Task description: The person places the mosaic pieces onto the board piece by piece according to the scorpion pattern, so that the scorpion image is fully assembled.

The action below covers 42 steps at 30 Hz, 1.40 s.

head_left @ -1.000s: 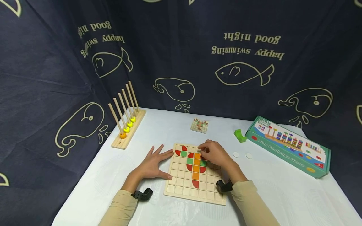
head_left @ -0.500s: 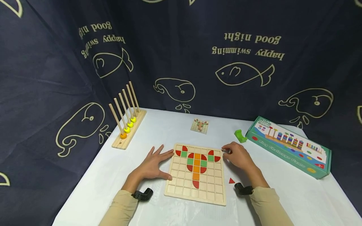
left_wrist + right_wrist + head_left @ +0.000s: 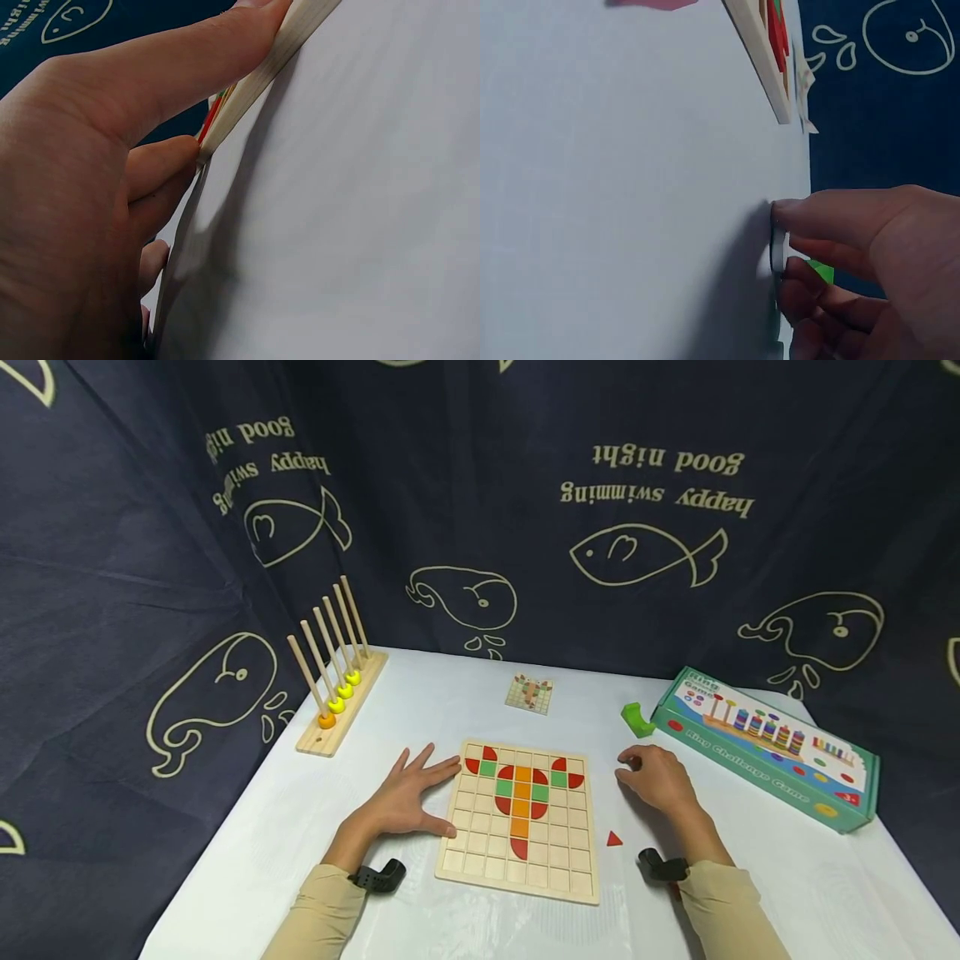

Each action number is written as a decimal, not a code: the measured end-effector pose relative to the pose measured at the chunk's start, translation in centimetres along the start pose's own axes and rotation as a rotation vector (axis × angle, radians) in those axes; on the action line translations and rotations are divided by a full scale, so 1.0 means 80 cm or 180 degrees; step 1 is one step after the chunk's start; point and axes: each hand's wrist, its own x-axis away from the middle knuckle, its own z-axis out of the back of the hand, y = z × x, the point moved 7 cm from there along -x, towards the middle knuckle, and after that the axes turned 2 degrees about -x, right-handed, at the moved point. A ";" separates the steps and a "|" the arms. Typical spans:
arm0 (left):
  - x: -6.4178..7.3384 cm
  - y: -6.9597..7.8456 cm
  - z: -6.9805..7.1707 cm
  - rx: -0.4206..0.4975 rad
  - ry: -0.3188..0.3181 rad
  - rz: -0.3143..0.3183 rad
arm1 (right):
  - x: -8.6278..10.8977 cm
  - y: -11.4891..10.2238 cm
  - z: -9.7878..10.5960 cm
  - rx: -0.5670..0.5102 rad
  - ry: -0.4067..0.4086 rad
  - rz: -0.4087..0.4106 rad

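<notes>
A wooden grid board point(image 3: 558, 839) lies on the white table, holding a pattern of red rounded pieces point(image 3: 519, 848), green squares point(image 3: 504, 788) and orange squares point(image 3: 521, 808). My left hand point(image 3: 401, 797) is spread along the board's left side, thumb and fingertips touching its edge. To the right of the board, my right hand point(image 3: 660, 778) pinches a small white disc point(image 3: 778, 251) between thumb and finger, low at the tabletop; the head view hides this disc. A red triangle point(image 3: 614, 839) lies between the board and the right wrist.
Behind the board lies a small pattern card point(image 3: 528, 694). A wooden peg stand point(image 3: 321, 739) with yellow and orange beads is at the left. A green arched block point(image 3: 637, 721) sits near a green game box point(image 3: 765, 752). A dark printed curtain point(image 3: 465, 485) hangs behind the table.
My right hand has moved off the board to the right and down to the white disc. This uncovered the pattern's right side and the red triangle. My left hand has stayed put.
</notes>
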 end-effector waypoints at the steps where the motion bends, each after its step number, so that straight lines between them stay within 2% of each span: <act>1: 0.000 0.000 0.000 -0.0004 0.0004 0.0001 | 0.001 0.001 0.001 -0.0032 0.0017 -0.0017; 6: -0.001 0.000 0.000 -0.0010 0.0011 0.0004 | 0.005 0.006 0.012 -0.0160 0.0148 -0.0053; 14: 0.000 -0.002 -0.001 -0.0007 0.0007 0.0011 | 0.011 0.026 0.018 -0.0099 0.0243 -0.0150; 18: 0.001 -0.004 -0.002 -0.0025 -0.0001 0.0026 | 0.013 0.027 0.016 -0.0112 0.0174 -0.0114; 26: 0.000 -0.003 -0.002 -0.0026 -0.0008 0.0030 | 0.012 0.017 0.015 -0.0052 -0.0064 0.0306; 34: 0.000 -0.002 -0.002 -0.0005 -0.0008 0.0024 | 0.009 0.010 0.007 -0.0154 -0.0296 0.0311; 42: -0.001 -0.004 -0.002 0.0000 -0.0032 0.0054 | 0.003 -0.002 -0.005 -0.0301 -0.0451 0.0538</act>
